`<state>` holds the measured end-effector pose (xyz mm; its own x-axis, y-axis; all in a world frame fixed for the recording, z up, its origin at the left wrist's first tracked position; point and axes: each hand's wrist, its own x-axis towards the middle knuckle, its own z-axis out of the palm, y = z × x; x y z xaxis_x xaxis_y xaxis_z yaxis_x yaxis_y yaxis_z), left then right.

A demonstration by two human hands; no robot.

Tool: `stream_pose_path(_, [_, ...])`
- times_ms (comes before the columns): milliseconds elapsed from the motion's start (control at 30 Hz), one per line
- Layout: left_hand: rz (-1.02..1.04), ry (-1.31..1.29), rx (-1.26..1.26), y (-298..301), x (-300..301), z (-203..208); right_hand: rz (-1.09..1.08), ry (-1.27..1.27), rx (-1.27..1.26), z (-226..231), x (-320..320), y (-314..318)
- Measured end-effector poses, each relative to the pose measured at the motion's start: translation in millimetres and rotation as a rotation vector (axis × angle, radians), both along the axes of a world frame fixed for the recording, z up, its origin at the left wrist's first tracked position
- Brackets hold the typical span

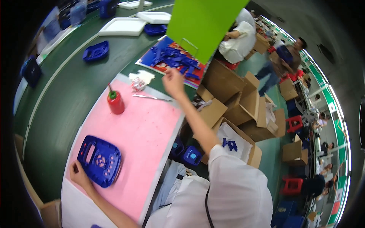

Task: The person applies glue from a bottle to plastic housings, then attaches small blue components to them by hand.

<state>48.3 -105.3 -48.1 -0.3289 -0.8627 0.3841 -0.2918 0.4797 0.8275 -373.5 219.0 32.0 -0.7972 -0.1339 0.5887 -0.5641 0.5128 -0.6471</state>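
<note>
A blue plastic housing [110, 161] with an oblong slot and several round holes lies on the pink mat. My left hand [79, 174] is closed at its left edge, fingers bent against the rim. My right hand [173, 81] reaches far forward, fingers pinched together, at the near edge of a pile of small blue plastic pieces [173, 57]. Whatever those fingers hold, if anything, is too small to make out. The pile lies on a colourful printed sheet [146, 60]. Below the right hand are metal tweezers [152, 98] and a crumpled white wrapper [140, 80].
A red bottle [115, 102] with a green cap stands on the pink mat [133, 133]. Behind the pile rises a bright green panel [205, 26]. Open cardboard boxes [243, 102] crowd the right side. White trays [123, 26] and another blue housing [96, 51] lie on the green surface beyond.
</note>
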Motion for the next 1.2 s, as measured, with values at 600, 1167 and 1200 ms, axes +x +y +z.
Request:
stream_pose_path(600, [0.028, 0.084, 0.068, 31.7, -25.1, 23.2, 0.554, 0.179, 0.908, 5.3, -100.8, 62.4])
stream_pose_path(1167, [0.043, 0.072, 0.071, 31.5, -23.3, 47.5, 1.249, -1.132, -0.23, 75.2, 183.6, -85.7])
stream_pose_path(1200, [0.022, 0.082, 0.095, 31.6, -23.1, 46.6, 1.254, -1.129, -0.231, 73.9, 191.1, -97.1])
